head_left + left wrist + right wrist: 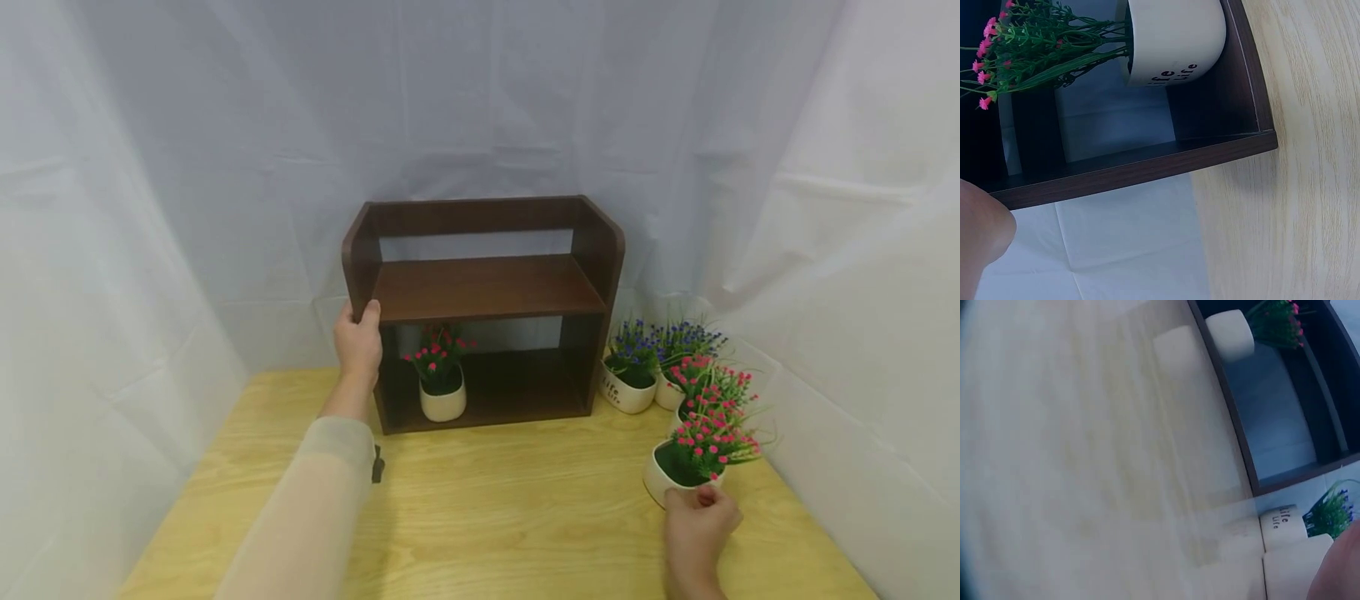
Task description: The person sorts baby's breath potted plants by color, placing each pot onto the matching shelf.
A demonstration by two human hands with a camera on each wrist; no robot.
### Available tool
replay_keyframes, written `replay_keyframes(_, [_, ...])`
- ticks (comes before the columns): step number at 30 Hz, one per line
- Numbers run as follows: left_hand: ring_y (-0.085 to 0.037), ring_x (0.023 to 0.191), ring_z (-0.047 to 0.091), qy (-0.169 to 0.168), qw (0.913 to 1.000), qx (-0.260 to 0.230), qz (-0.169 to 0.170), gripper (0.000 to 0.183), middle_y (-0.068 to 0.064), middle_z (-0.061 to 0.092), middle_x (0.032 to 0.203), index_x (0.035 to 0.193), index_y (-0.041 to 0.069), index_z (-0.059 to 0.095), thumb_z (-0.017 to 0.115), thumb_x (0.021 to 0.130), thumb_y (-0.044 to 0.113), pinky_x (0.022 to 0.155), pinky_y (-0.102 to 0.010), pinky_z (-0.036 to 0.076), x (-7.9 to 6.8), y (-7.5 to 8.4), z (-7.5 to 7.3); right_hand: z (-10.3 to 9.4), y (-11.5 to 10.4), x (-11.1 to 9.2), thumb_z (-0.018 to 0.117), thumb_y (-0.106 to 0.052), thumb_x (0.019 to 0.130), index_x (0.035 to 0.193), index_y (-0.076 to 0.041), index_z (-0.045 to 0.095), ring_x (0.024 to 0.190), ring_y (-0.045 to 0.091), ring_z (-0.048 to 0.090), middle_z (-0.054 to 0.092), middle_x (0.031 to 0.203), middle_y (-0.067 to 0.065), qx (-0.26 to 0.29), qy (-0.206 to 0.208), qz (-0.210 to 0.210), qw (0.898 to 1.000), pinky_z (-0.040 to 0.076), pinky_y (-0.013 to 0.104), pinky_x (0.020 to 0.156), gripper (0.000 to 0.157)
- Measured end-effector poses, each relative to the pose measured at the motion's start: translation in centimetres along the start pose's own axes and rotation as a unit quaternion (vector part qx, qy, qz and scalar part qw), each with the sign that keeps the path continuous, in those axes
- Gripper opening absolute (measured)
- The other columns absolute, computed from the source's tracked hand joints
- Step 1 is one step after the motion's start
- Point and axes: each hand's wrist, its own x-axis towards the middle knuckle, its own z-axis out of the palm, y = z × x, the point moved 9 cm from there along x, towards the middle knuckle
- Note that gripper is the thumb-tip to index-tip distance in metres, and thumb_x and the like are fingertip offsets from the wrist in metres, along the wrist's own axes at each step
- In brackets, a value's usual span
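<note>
My left hand (358, 343) grips the left side panel of a dark brown two-tier wooden shelf (487, 287). In the left wrist view, part of that hand (982, 231) shows beside the panel. A white pot of pink artificial flowers (442, 402) stands in the shelf's lower compartment, toward the left. At the right, my right hand (701, 525) has its fingers curled at the near side of another white pot of pink flowers (660, 479), apparently pinching it; the fingertips' contact is partly hidden. In the right wrist view, the hand (1341, 569) overlaps a white pot (1294, 565).
Beyond the right hand's pot stand more potted flowers: a further pink one (712, 379) and two blue-purple ones, the nearer pot (628, 396) marked "Life" beside the shelf's right panel. White sheeting (480, 100) surrounds the light wood table (510, 500) at the back and sides.
</note>
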Motion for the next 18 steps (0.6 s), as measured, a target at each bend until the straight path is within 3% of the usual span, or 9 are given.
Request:
replay_keyframes(6, [-0.031, 0.139, 0.056, 0.004, 1.0000, -0.004, 0.003, 0.039, -0.019, 0.066, 0.144, 0.138, 0.002, 0.066, 0.061, 0.107, 0.025, 0.127, -0.045, 0.039, -0.1, 0.2, 0.0, -0.6, 0.1, 0.8, 0.066, 0.003, 0.081, 0.115, -0.002, 0.050, 0.100, 0.011, 0.038, 0.034, 0.121, 0.004, 0.000, 0.010, 0.018, 1.000, 0.033, 0.014, 0.082, 0.039])
replay_keyframes(10, [-0.032, 0.141, 0.056, 0.004, 1.0000, -0.004, 0.004, 0.038, -0.019, 0.066, 0.144, 0.137, 0.002, 0.067, 0.061, 0.107, 0.025, 0.127, -0.046, 0.039, 0.0, 0.2, 0.0, -0.3, 0.1, 1.1, 0.066, 0.005, 0.082, 0.146, 0.006, 0.040, 0.120, 0.021, 0.038, 0.027, 0.142, 0.019, 0.001, -0.009, 0.040, 0.999, 0.037, 0.019, 0.087, 0.069])
replay_keyframes(14, [-0.033, 0.141, 0.055, 0.004, 1.0000, 0.003, 0.003, 0.038, -0.019, 0.066, 0.145, 0.137, 0.003, 0.067, 0.061, 0.107, 0.027, 0.127, -0.047, 0.039, -0.1, 0.2, 0.0, 0.5, 0.1, 1.4, 0.071, 0.002, 0.085, 0.168, 0.005, 0.014, 0.149, 0.042, 0.023, 0.008, 0.163, 0.031, -0.005, -0.056, 0.043, 0.997, 0.038, 0.040, 0.118, 0.100])
replay_keyframes(16, [-0.033, 0.143, 0.055, 0.004, 1.0000, 0.004, 0.003, 0.039, -0.019, 0.065, 0.146, 0.139, 0.004, 0.066, 0.061, 0.108, 0.027, 0.128, -0.047, 0.038, -0.1, 0.2, 0.0, 0.9, -0.1, 1.6, 0.077, -0.003, 0.087, 0.170, 0.005, 0.003, 0.156, 0.048, 0.014, 0.001, 0.168, 0.034, -0.021, -0.074, 0.028, 0.997, 0.028, 0.055, 0.131, 0.111])
replay_keyframes(18, [-0.032, 0.144, 0.054, 0.003, 1.0000, 0.002, 0.003, 0.040, -0.019, 0.065, 0.148, 0.140, 0.003, 0.066, 0.060, 0.108, 0.027, 0.128, -0.047, 0.038, -0.2, 0.1, 0.0, 1.2, -0.3, 1.9, 0.082, -0.010, 0.087, 0.169, 0.007, -0.005, 0.159, 0.052, 0.006, -0.003, 0.171, 0.037, -0.040, -0.087, 0.009, 0.995, 0.018, 0.064, 0.135, 0.121])
